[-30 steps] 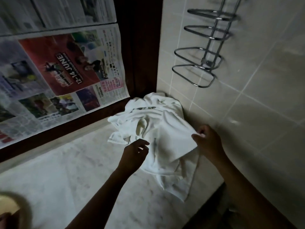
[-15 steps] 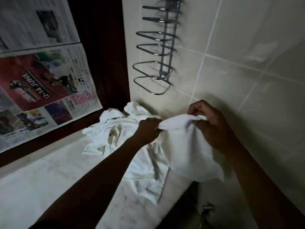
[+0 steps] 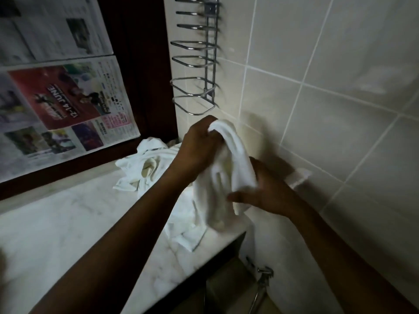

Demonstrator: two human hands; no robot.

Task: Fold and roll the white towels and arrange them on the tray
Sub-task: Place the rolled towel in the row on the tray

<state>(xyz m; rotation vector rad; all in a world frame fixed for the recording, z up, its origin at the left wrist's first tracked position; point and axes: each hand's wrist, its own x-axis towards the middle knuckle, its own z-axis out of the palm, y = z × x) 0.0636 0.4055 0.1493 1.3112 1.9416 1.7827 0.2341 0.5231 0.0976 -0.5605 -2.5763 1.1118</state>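
My left hand [image 3: 199, 143] grips the top edge of a white towel [image 3: 229, 159] and holds it up in front of the tiled wall. The towel hangs down in a blurred fold. My right hand [image 3: 265, 191] is lower, with its fingers stretched flat across the hanging cloth. A crumpled pile of more white towels [image 3: 147, 168] lies on the marble counter [image 3: 56, 234] behind my left forearm, in the corner. No tray is in view.
A chrome wire rack [image 3: 197, 87] hangs on the tiled wall above the towels. Newspaper sheets [image 3: 68, 98] cover the dark-framed window at the left. A small white ledge [image 3: 299, 176] sticks out of the wall; a metal tap [image 3: 264, 275] sits below the counter's right edge.
Both hands lifted one towel off the pile. My left hand has risen with its top edge, and my right hand has let go of the edge and dropped to the hanging part.
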